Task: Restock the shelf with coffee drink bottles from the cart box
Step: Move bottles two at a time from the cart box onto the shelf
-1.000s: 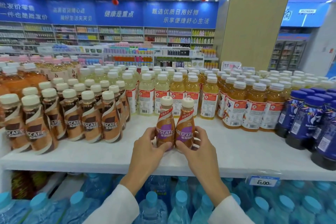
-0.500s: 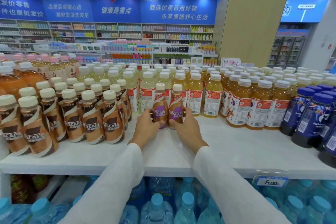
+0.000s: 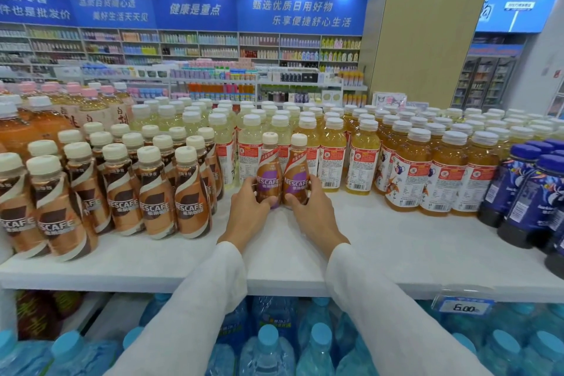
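- Blue-capped water bottles (image 3: 268, 351) fill the level under the shelf (image 3: 381, 241).
- Two white-sleeved arms reach forward over the shelf edge, converging.
- The left hand (image 3: 248, 210) curls round the left purple-label Nescafé bottle (image 3: 268, 174); the right hand (image 3: 311, 207) curls round the right purple-label Nescafé bottle (image 3: 296, 174).
- Both stand upright and touching on the shelf, just before the pale yellow drink bottles (image 3: 250, 143).

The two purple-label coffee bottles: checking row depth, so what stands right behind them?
Rows of pale yellow drink bottles with white caps. The coffee bottles hide their lower parts and any gap between.
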